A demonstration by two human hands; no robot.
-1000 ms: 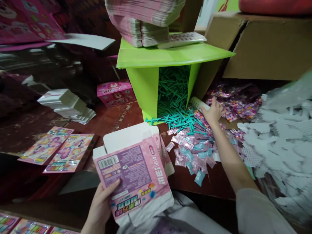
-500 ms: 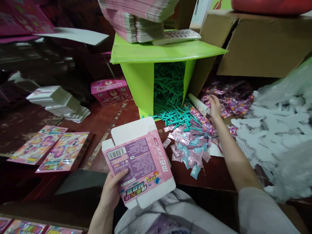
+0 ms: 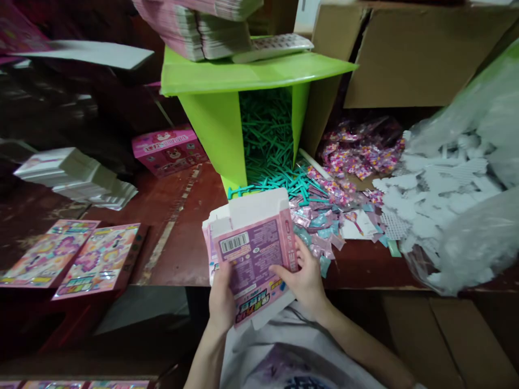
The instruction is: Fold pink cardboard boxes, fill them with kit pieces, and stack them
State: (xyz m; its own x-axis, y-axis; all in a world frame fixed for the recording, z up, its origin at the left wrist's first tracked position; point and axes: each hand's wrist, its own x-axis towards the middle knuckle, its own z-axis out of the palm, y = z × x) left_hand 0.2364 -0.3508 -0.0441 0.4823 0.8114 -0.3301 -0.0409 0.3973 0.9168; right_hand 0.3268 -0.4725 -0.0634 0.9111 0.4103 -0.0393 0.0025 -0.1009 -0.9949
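Observation:
Between my hands is a pink and purple cardboard box [image 3: 255, 254], its back panel with barcode and small print facing up and its white end flaps folded out. My left hand [image 3: 222, 294] grips its lower left side, thumb on top. At the right side my right hand [image 3: 306, 275] clasps the box, thumb across the printed panel and fingers at the edge. Another pink printed edge [image 3: 206, 243] shows behind the box on the left; what it belongs to is mostly hidden. Just beyond lie pink and blue sachets [image 3: 324, 232] and green small sticks [image 3: 279, 181].
A bright green box [image 3: 211, 140] full of green sticks stands ahead, stacked pink cardboard [image 3: 178, 32] on top. Bead packets [image 3: 357, 151] and a clear bag of white plastic pieces [image 3: 438, 200] lie right. Left are white stacks [image 3: 77, 175] and finished-looking printed boxes [image 3: 101, 256].
My right hand has come back from beside the bead packets to the box and now grips its right side. The box has shifted right in view and is held by both hands.

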